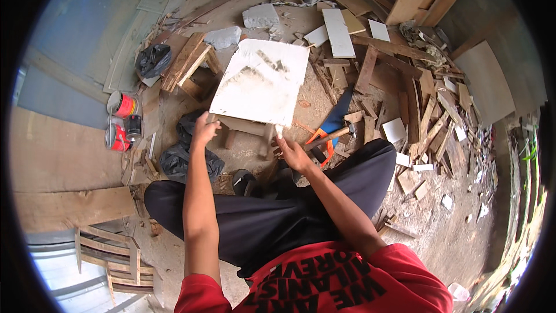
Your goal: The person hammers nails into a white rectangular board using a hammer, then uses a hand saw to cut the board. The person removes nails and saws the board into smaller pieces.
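Gripping white board (260, 84) near edge: left hand (204, 130) clamped; right hand (292, 153) grip unclear.

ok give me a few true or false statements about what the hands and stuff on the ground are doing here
1. The left hand is at the near left edge of the white board. True.
2. The right hand is lifting the hammer high in the air. False: the hammer lies on the ground just right of that hand, and the hand is at the board's near right corner.
3. The white board rests on a small wooden stool. True: wooden legs show beneath its near edge.
4. The black plastic bags lie on top of the white board. False: they lie on the ground left of the stool.
5. Two red cans stand to the person's left. True.
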The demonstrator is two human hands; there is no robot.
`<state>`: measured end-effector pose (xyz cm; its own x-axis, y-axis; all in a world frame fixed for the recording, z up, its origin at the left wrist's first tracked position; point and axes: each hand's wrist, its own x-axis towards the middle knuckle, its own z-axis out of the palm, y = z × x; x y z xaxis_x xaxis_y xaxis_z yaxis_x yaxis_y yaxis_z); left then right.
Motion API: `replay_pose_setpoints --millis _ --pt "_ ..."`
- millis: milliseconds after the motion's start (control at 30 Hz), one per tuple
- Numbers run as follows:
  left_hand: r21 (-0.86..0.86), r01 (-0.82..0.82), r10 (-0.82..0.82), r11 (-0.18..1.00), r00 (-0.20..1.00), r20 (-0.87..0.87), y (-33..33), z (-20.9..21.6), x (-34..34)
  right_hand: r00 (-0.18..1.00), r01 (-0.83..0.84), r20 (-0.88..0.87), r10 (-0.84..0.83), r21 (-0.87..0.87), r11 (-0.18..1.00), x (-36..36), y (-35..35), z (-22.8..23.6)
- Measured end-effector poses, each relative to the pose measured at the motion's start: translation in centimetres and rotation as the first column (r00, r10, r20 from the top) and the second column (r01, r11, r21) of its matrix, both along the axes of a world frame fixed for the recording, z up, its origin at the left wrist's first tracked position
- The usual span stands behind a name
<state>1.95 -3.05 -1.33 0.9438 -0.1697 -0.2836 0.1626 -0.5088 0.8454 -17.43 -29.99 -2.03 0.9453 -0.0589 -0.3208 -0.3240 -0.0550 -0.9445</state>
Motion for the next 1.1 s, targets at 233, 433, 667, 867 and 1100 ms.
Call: replay_pose_setpoints --millis 233,433,667,867,1100 --pt "0.186 -0.084 0.027 0.979 0.957 0.287 0.4 -0.4 -0.9 0.873 0.473 -0.033 -0.486 -0.182 0.862 0.3 -10.1 -12.3" --pt "0.037 -0.401 0.269 0.915 0.677 0.685 -4.9 2.8 -5.7 0.968 -0.083 -0.199 -0.15 -0.826 0.558 -2.1 -7.2 -16.5" --pt "0.137 -0.187 0.153 0.973 0.961 0.228 -11.7 -0.8 -12.3 0.925 -0.253 -0.33 -0.19 -0.905 0.341 -2.1 -6.9 -16.7" --pt "0.252 0.047 -0.118 0.967 0.954 0.277 -12.3 -0.2 -12.4 0.908 -0.321 -0.405 -0.11 -0.84 0.438 -1.6 -7.6 -16.1" --pt "0.104 -0.042 0.043 0.994 0.999 -0.012 -14.7 0.0 -12.1 0.976 0.198 0.124 -0.18 -0.848 0.492 -2.4 -9.0 -15.6"
